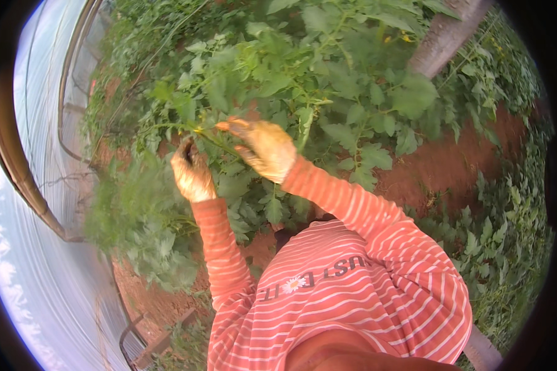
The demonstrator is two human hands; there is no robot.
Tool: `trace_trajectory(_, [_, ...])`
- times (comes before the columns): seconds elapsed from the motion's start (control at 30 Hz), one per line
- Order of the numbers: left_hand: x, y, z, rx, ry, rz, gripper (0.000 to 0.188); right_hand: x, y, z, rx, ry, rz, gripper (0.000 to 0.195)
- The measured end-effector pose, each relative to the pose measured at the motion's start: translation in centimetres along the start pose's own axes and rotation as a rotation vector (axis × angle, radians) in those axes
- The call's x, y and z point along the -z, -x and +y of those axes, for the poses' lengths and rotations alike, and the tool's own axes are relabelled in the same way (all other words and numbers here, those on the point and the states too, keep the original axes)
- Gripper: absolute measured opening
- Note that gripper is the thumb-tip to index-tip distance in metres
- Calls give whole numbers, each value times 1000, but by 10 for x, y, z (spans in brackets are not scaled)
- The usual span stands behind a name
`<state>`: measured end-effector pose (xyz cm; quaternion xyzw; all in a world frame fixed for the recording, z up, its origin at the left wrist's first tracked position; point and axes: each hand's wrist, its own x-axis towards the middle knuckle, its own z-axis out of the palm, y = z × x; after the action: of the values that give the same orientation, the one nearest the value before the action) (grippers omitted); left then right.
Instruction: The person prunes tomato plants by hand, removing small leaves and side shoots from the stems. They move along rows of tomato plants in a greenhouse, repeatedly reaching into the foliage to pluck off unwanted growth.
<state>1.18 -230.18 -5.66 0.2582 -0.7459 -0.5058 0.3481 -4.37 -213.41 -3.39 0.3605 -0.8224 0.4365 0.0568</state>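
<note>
A tomato plant stem (219, 143) with small yellow flowers (197, 130) runs between my two hands. My left hand (193, 172) is just below the flowers, its fingers curled; whether they pinch any part of the stem cannot be made out. Over the right side of the same stem is my right hand (265, 147), thumb and fingers apart, with the fingertips pointing left towards the flowers. Motion blurs its outline. Dense tomato leaves (274, 208) lie below and around both hands.
Greenhouse plastic sheeting (51, 139) curves along the left, with a bent support pole (21, 162) before it. A thick post (445, 39) slants in at upper right. Red soil (427, 171) shows between plant rows. A thin line (162, 51) crosses the foliage at upper left.
</note>
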Motion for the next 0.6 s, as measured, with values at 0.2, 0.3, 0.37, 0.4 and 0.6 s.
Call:
trace_trajectory(0.2, [-34,31,-32,-101,162,-317,20,34,38,82,-191,119,508,51])
trace_trajectory(0.3, [-75,24,-51,-88,129,-529,22,56,41,82,-305,103,494,45])
trace_trajectory(0.37, [-106,20,-40,-62,126,-595,26,54,47,99,-301,44,525,41])
trace_trajectory(0.4, [-124,12,-41,-41,156,-607,27,53,49,102,-282,-86,510,38])
trace_trajectory(0.6, [-181,-11,-24,-38,-58,-630,29,67,59,119,-599,7,529,37])
